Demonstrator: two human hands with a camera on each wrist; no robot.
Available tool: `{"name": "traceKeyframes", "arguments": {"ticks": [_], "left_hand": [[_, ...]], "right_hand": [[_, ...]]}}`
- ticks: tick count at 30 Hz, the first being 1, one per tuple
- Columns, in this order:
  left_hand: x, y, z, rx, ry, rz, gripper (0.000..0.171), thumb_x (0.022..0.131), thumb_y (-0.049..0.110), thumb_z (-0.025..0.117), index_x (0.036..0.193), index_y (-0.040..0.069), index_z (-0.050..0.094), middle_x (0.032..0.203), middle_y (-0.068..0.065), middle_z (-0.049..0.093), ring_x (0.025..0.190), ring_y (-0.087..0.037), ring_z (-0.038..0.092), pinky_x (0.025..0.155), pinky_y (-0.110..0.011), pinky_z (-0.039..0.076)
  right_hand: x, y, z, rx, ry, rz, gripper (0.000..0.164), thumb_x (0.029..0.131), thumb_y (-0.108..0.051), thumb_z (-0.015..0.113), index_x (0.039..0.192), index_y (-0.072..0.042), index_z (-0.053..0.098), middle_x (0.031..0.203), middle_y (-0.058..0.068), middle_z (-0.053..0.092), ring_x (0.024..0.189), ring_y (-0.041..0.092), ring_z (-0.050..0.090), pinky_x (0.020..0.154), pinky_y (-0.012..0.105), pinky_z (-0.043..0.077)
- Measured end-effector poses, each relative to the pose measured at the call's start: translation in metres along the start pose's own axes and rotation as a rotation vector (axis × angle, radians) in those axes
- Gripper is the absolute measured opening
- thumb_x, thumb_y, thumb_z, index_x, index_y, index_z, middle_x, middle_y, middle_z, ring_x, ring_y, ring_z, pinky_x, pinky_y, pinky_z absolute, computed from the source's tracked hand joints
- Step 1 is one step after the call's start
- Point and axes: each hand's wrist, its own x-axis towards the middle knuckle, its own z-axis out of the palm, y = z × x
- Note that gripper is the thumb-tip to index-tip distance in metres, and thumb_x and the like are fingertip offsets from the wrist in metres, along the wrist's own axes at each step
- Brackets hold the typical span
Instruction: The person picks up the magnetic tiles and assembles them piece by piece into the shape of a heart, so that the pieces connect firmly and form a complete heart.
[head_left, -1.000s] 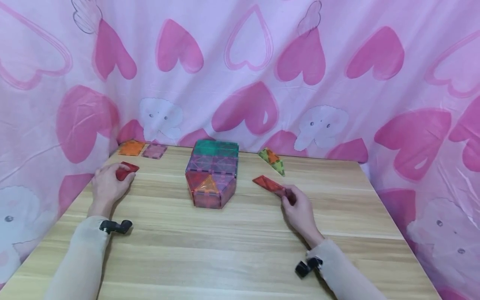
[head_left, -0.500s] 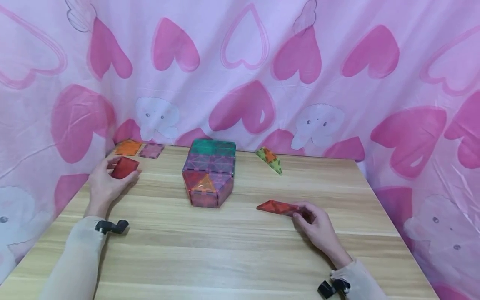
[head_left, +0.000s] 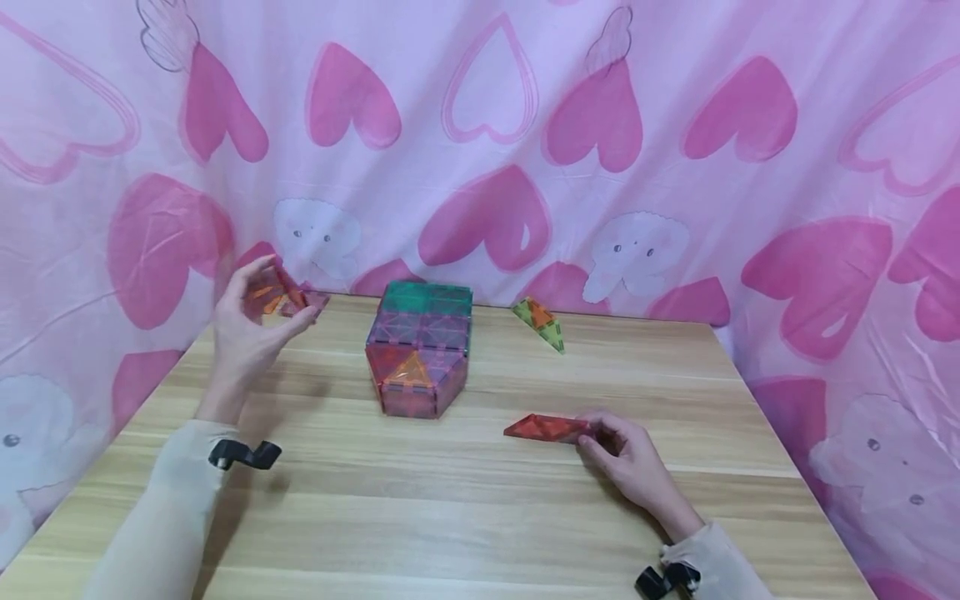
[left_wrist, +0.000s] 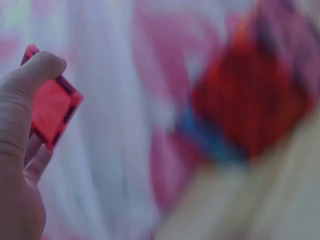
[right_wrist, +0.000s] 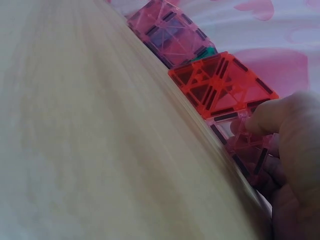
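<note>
Above the table's far left, my left hand (head_left: 251, 337) pinches a red magnetic tile (head_left: 291, 287) between thumb and fingers. The left wrist view has this tile (left_wrist: 51, 110) tilted, with the thumb across its face. At the right front, my right hand (head_left: 637, 467) holds a strip of joined red magnetic tiles (head_left: 542, 427) low over the table. Seen from the right wrist, a pink tile (right_wrist: 245, 137) is in the fingers, and red triangle tiles (right_wrist: 225, 85) adjoin it. A box-like build of tiles (head_left: 420, 325), green, purple, pink and orange, stands between the hands.
Behind the left hand lie a purple square tile (head_left: 319, 302) and an orange tile (head_left: 273, 305), both partly hidden. An orange and green tile piece (head_left: 538, 322) lies at the back right. A pink heart-patterned curtain (head_left: 480, 117) encloses the table (head_left: 420, 517) at back and sides.
My left hand has lifted the red tile off the table and moved up and right. My right hand has drawn the joined tiles nearer the front, then slightly left. The build stays put.
</note>
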Motion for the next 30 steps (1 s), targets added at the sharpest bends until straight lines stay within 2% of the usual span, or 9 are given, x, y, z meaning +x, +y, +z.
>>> {"name": "traceKeyframes", "arguments": {"ticks": [3,4,9,12,15,16,21,25,30], "left_hand": [[0.000,0.034,0.034,-0.139,-0.139,0.095,0.091,0.073,-0.028,0.085,0.155,0.003,0.060,0.134,-0.015,0.066,0.122,-0.025,0.066,0.107,-0.026,0.057],[-0.002,0.044,0.045,-0.159,-0.191,0.123,0.093,0.072,-0.029,0.085,0.156,0.001,0.060,0.136,-0.017,0.066,0.123,-0.027,0.067,0.107,-0.028,0.058],[-0.022,0.076,0.094,-0.106,-0.412,0.229,0.095,0.070,-0.022,0.092,0.156,0.000,0.059,0.145,-0.016,0.066,0.132,-0.028,0.066,0.116,-0.039,0.055],[-0.043,0.083,0.120,-0.053,-0.529,0.234,0.093,0.072,-0.009,0.099,0.156,0.006,0.060,0.146,-0.011,0.067,0.133,-0.026,0.066,0.115,-0.043,0.056],[-0.067,0.081,0.146,-0.029,-0.634,0.233,0.093,0.073,0.006,0.104,0.156,0.009,0.062,0.141,-0.007,0.069,0.129,-0.023,0.067,0.113,-0.044,0.058],[-0.075,0.079,0.155,-0.053,-0.671,0.215,0.092,0.074,0.007,0.105,0.155,0.008,0.062,0.140,-0.007,0.069,0.128,-0.024,0.067,0.112,-0.045,0.059],[-0.107,0.057,0.188,-0.001,-0.781,0.149,0.088,0.078,0.017,0.105,0.155,0.011,0.062,0.142,-0.001,0.068,0.129,-0.017,0.069,0.115,-0.039,0.057],[-0.124,0.037,0.200,0.133,-0.808,0.091,0.086,0.081,0.027,0.104,0.155,0.018,0.061,0.142,0.005,0.067,0.130,-0.011,0.068,0.115,-0.035,0.056],[-0.133,0.017,0.204,0.187,-0.807,0.049,0.087,0.081,0.028,0.103,0.156,0.015,0.061,0.144,0.001,0.065,0.132,-0.015,0.065,0.113,-0.042,0.058]], "right_hand": [[0.000,0.001,0.001,0.001,-0.002,-0.007,0.022,0.103,0.000,0.076,0.122,-0.010,0.079,0.112,0.007,0.080,0.099,0.010,0.071,0.084,0.020,0.058],[0.000,0.001,0.001,0.000,-0.004,-0.008,0.023,0.103,0.001,0.076,0.122,-0.011,0.079,0.111,0.006,0.080,0.099,0.010,0.071,0.084,0.021,0.058],[0.001,0.001,0.001,0.015,-0.045,-0.004,0.024,0.103,0.000,0.076,0.123,-0.013,0.079,0.112,0.004,0.080,0.100,0.009,0.072,0.085,0.023,0.058],[0.000,0.001,0.001,0.029,-0.071,-0.018,0.025,0.103,0.001,0.076,0.122,-0.015,0.079,0.114,0.003,0.081,0.102,0.012,0.072,0.087,0.024,0.058],[0.000,0.001,0.000,0.033,-0.094,-0.050,0.027,0.101,0.002,0.077,0.121,-0.016,0.079,0.113,0.003,0.081,0.101,0.016,0.072,0.086,0.025,0.057],[0.000,0.001,-0.001,0.034,-0.101,-0.057,0.027,0.101,0.002,0.077,0.121,-0.016,0.079,0.113,0.003,0.081,0.100,0.016,0.072,0.085,0.025,0.058],[0.000,-0.001,-0.002,0.044,-0.126,-0.076,0.026,0.101,0.001,0.078,0.121,-0.016,0.079,0.113,0.003,0.080,0.098,0.016,0.072,0.084,0.026,0.058],[0.001,-0.004,-0.001,0.063,-0.143,-0.095,0.025,0.101,0.001,0.078,0.120,-0.015,0.079,0.113,0.005,0.080,0.100,0.017,0.072,0.087,0.026,0.057],[0.000,-0.006,0.000,0.080,-0.165,-0.110,0.026,0.100,0.001,0.079,0.121,-0.015,0.079,0.113,0.006,0.080,0.101,0.021,0.072,0.089,0.026,0.056]]}}
